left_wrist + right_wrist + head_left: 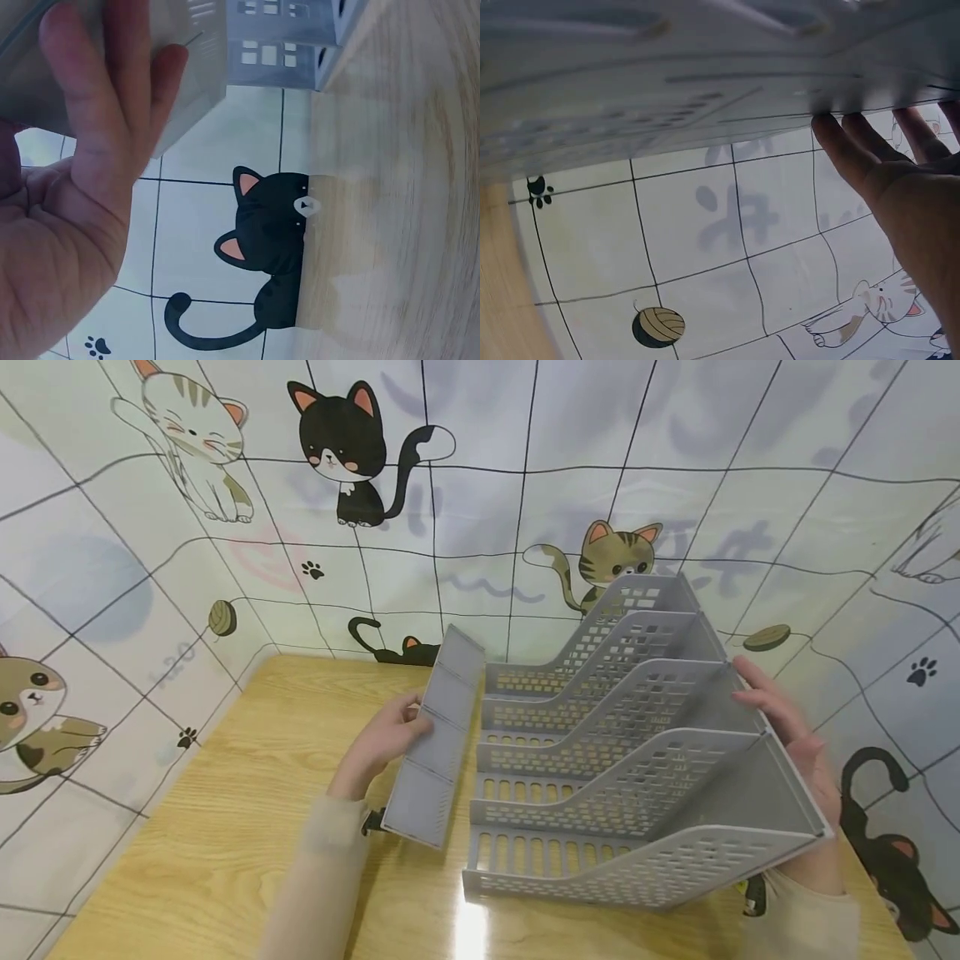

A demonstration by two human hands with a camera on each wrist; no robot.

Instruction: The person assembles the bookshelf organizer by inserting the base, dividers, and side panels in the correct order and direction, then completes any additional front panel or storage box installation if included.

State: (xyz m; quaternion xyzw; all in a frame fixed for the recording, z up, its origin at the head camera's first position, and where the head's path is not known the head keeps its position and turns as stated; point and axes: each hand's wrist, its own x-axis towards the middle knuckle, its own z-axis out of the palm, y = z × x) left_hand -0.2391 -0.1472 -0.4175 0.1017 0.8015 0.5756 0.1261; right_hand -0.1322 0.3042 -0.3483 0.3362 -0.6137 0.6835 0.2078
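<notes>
A grey plastic file organizer point(731, 789) with several slots stands on the wooden table, its perforated dividers low at the left and tall at the right. Against its tall back rest the fingertips of my right hand point(806, 752), fingers fairly straight in the right wrist view. Just left of the organizer, my left hand point(384, 742) grips a long grey piece point(426, 789) marked off into several sections, holding it by its left edge. The left wrist view shows the fingers of that hand point(97, 180) along one face of this piece, with the thumb partly hidden.
The wooden table point(247, 760) reaches back to a cloth backdrop point(480, 510) printed with cats and grid lines, which also hangs at both sides. The organizer takes up much of the table's right half.
</notes>
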